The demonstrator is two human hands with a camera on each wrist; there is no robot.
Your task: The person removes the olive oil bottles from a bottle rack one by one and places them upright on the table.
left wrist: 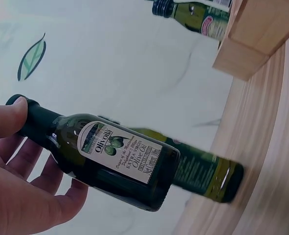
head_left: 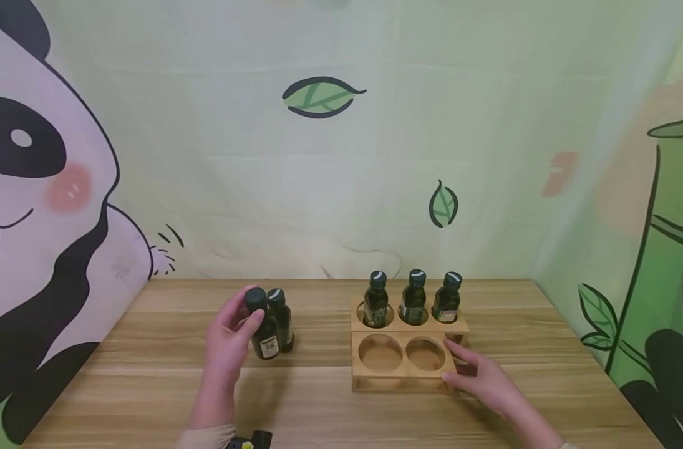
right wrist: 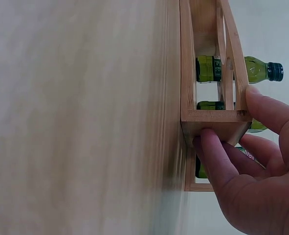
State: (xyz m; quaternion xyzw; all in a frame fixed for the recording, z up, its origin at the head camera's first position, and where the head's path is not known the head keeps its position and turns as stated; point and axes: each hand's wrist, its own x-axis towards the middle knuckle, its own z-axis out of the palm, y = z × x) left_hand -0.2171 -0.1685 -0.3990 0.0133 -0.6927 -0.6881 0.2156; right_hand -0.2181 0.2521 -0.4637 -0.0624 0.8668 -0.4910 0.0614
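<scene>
My left hand [head_left: 227, 340] grips a dark green olive oil bottle [head_left: 268, 344] around its cap and neck. The left wrist view shows that bottle's olive label facing the camera and its base tilted. Just behind it, a second olive oil bottle [head_left: 285, 323] stands on the table. At the right, a two-step wooden bottle rack [head_left: 383, 376] carries three bottles in its back row, while its two front holes hold nothing. My right hand [head_left: 481, 377] holds the rack's front right corner; the right wrist view shows the thumb [right wrist: 264, 105] at the upper edge and fingers against the end.
The rack stands on a wood-grain table [head_left: 319, 411]. The back-row bottles [head_left: 413, 299] rise well above the rack's top. Behind the table hangs a pale green cloth [head_left: 234, 156] printed with a panda, leaves and bamboo.
</scene>
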